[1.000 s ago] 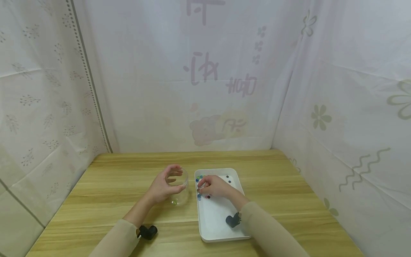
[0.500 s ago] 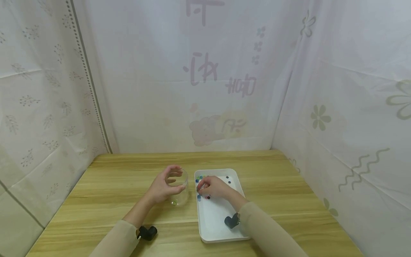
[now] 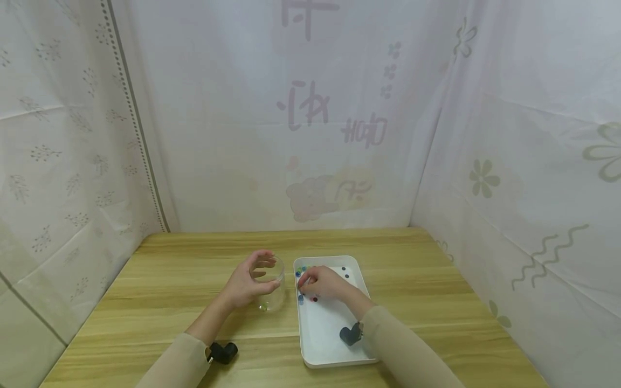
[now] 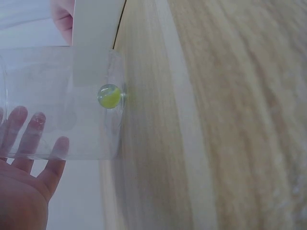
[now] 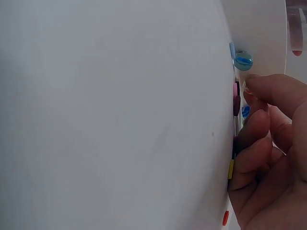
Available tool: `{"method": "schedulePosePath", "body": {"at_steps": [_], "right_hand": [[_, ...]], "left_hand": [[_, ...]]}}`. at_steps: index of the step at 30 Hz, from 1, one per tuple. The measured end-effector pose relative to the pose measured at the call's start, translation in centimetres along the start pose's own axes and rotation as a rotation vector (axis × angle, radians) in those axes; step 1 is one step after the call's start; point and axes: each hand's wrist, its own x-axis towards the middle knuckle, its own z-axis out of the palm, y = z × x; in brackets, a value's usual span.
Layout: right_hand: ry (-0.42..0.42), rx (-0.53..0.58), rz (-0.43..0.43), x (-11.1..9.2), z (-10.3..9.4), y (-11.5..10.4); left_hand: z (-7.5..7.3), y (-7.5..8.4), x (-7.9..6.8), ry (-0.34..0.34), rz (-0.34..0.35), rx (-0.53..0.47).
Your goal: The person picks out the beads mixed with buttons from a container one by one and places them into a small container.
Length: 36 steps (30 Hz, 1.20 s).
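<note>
My left hand [image 3: 245, 283] is curled round a clear plastic jar [image 3: 274, 296] standing upright on the table. In the left wrist view, a clear marble with a yellow-green swirl [image 4: 110, 97] lies at the jar's bottom. My right hand [image 3: 327, 283] reaches into a white tray [image 3: 327, 323], fingertips low by its left wall. Thumb and forefinger pinch a clear marble with an orange tint [image 5: 247, 89], mostly hidden by the fingers. Close by rests a blue-swirled marble [image 5: 243, 61]. More marbles, one of them dark blue [image 3: 298, 274], gather in the tray's far left corner.
Small flat pieces lie in the tray, among them a dark red one [image 3: 315, 299], a yellow one [image 5: 231, 169] and a red one [image 5: 225, 218]. Two dark pieces [image 3: 345, 272] sit toward its far right. Patterned curtains [image 3: 301, 134] surround the wooden table [image 3: 204, 269].
The fingertips of my right hand have moved slightly in toward the tray's left wall and come together on a marble there. My left hand and the jar stay in place.
</note>
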Motion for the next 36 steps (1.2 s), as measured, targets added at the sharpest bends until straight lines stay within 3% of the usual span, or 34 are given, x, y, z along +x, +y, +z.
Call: {"method": "schedulePosePath", "body": {"at_steps": [16,24,36], "right_hand": [[0.021,0.039,-0.011,-0.3,-0.9,-0.2],[0.027,0.131,-0.024,-0.2,-1.2,0.0],[0.075,0.183,-0.062,-0.6,-1.7,-0.1]], "left_hand": [[0.1,-0.5,0.0,0.0,0.014,0.01],[0.0,-0.5,0.1,0.001,0.017,-0.007],[0.1,-0.5,0.1,0.005,0.009,0.004]]}}
